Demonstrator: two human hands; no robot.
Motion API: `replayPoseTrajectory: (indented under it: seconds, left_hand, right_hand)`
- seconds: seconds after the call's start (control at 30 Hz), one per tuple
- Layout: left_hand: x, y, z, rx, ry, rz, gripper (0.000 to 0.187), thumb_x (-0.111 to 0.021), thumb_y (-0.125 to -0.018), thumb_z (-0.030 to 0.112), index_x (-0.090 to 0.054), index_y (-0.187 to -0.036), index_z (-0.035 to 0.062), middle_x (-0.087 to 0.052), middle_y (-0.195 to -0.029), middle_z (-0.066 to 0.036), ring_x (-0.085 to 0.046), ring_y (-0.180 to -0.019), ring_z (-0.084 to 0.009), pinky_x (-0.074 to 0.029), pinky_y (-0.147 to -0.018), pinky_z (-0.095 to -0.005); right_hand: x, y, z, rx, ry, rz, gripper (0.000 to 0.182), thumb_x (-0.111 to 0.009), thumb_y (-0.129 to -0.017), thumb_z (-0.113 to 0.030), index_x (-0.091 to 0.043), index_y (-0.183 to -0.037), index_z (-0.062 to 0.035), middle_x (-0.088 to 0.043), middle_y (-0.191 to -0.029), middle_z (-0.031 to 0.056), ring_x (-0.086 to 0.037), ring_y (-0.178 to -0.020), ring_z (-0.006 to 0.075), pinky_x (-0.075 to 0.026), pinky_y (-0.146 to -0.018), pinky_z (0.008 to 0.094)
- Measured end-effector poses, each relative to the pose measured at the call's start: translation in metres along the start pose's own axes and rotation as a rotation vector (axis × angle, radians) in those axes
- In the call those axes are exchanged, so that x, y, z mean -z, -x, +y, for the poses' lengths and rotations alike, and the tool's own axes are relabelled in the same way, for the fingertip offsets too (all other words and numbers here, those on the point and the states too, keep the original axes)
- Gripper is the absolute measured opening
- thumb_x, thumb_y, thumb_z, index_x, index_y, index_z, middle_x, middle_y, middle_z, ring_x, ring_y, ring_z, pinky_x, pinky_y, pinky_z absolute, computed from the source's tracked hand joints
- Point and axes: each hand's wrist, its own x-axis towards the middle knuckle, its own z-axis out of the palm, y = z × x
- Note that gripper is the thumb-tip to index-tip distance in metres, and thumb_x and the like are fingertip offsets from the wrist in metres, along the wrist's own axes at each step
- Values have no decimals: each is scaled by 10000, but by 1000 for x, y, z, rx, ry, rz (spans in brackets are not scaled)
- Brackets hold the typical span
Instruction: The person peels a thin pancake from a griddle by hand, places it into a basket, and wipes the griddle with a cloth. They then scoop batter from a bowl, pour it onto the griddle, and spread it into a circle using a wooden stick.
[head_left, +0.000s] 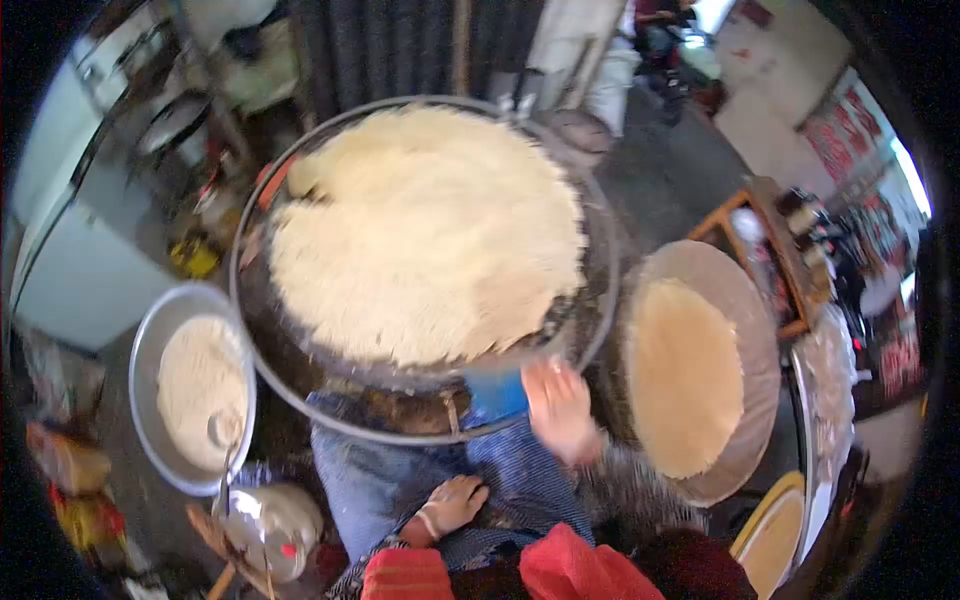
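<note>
A wide pale sheet of batter [430, 230] covers most of a round dark griddle with a metal rim [240, 290]. My right hand [558, 405] is over the griddle's near right edge, blurred, beside a blue piece [496, 395]; whether it grips anything is hidden. My left hand [455, 502] rests on my lap, fingers loosely spread and holding nothing. To the right, a thin round flatbread [685, 375] lies on a brown round cloth-like surface [752, 400].
At the left is a metal basin [145, 400] of pale batter with a ladle [225, 430]. Below it stands a metal pot [290, 520]. A wooden frame [775, 250] stands at the right, near another round yellowish piece [770, 540]. Farther back, a person [665, 25] is partly visible.
</note>
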Motion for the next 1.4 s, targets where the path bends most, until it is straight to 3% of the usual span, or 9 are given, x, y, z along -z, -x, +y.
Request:
replayPoseTrajectory:
  seconds: [0.2,0.23,0.3,0.37,0.53,0.7,1.03,1.3,1.4]
  left_hand:
    - [-8,-7,0,-16,-173,-10,354,-501,-919,303,-601,-1071,0,-618,-1058,-221,-560,-1038,-393,-429,-933,-445]
    - [-9,-9,7,-39,-189,-25,354,-501,-919,303,-601,-1071,0,-618,-1058,-221,-560,-1038,-393,-429,-933,-445]
    - [-12,-5,25,-200,-230,207,292,-528,-897,245,-611,-1035,2,-631,-1004,-209,-577,-973,-389,-452,-879,-447]
    - [3,-5,66,-365,-244,274,222,-556,-843,158,-599,-1010,18,-618,-855,-187,-580,-816,-387,-453,-728,-484]
    - [57,-10,103,-511,-515,416,302,-592,-825,123,-554,-1097,-2,-593,-941,-208,-564,-852,-393,-454,-768,-481]
    - [142,6,36,-375,-762,736,320,-622,-802,88,-570,-1110,23,-584,-1063,-200,-555,-994,-387,-448,-877,-478]
    - [179,13,-30,115,-1338,103,342,-393,-906,343,-673,-892,148,-651,-908,-69,-564,-1010,-292,-243,-1049,-577]
    - [81,-37,68,368,-965,270,341,-471,-891,433,-639,-940,141,-650,-921,-90,-585,-947,-297,-280,-970,-533]
    - [49,-42,99,-95,-857,522,442,-539,-867,451,-622,-1030,48,-642,-977,-149,-568,-987,-337,-299,-966,-546]
  right_hand:
    - [75,372,-45,-845,-405,-380,420,-589,-697,-8,-620,-1102,-115,-665,-888,146,-649,-835,336,-515,-758,430]
    - [106,391,-54,-1304,-283,-801,411,-617,-840,-270,-594,-1202,-76,-680,-973,130,-660,-870,311,-528,-754,398]
    - [80,516,-62,-2023,-315,-151,415,-571,-882,-268,-563,-1241,-61,-659,-920,199,-641,-798,324,-508,-707,424]
    - [87,550,-64,-2128,64,-2,440,-535,-900,-244,-500,-1308,-85,-603,-1073,234,-623,-877,335,-498,-752,430]
    - [107,451,-31,-1922,91,-747,793,-414,-915,-539,-220,-1469,-5,-313,-1458,262,-295,-1364,364,-211,-1101,526]
    - [36,478,-27,-2088,85,-712,923,-375,-911,-622,-57,-1486,27,-102,-1537,262,-82,-1434,384,-105,-1119,565]
    - [36,489,-48,-1872,324,-315,622,-518,-897,-445,-402,-1353,-39,-414,-1388,190,-343,-1298,365,-264,-1034,569]
    - [21,312,-44,-1013,-125,-231,359,-634,-791,-304,-643,-1051,-56,-656,-980,178,-607,-989,361,-471,-829,471]
    - [-4,244,-48,-843,-346,-335,342,-621,-805,-288,-637,-1090,-100,-663,-957,175,-630,-924,356,-496,-785,455]
